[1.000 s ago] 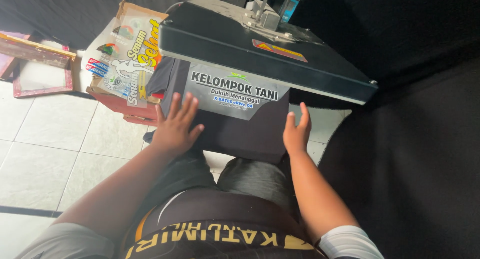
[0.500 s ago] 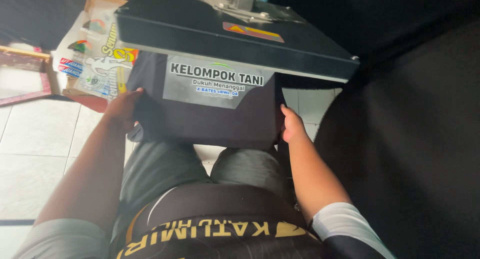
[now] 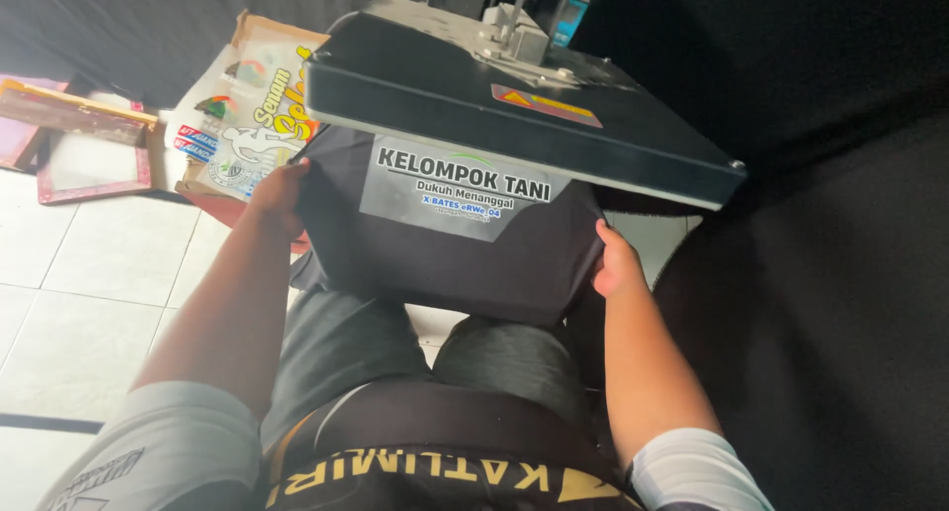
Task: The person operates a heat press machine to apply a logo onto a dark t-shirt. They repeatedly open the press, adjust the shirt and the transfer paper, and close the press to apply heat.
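Gripping the two side edges of a black T-shirt (image 3: 465,254), the hands are wide apart: the left hand (image 3: 280,197) is closed on the left edge of the cloth and the right hand (image 3: 615,264) is closed on the right edge. The head view shows the shirt spread flat on the lower plate of a heat press, just above the person's knees. The cloth is dark and smooth, and its front edge hangs down a little over the plate. On the shirt lies a grey transfer sheet (image 3: 450,190) with white and blue printed letters; its far part is hidden under the raised upper plate (image 3: 514,106) of the press, which stands over the shirt and does not touch it. To the left, on the white tile floor (image 3: 89,294), a printed cardboard box (image 3: 247,116) stands beside a wooden screen frame (image 3: 94,160).

Compared with one second ago, the hands no longer lie flat on top of the shirt near its front; they have moved outward to the two sides. Half a second ago they were already at the edges, as now.
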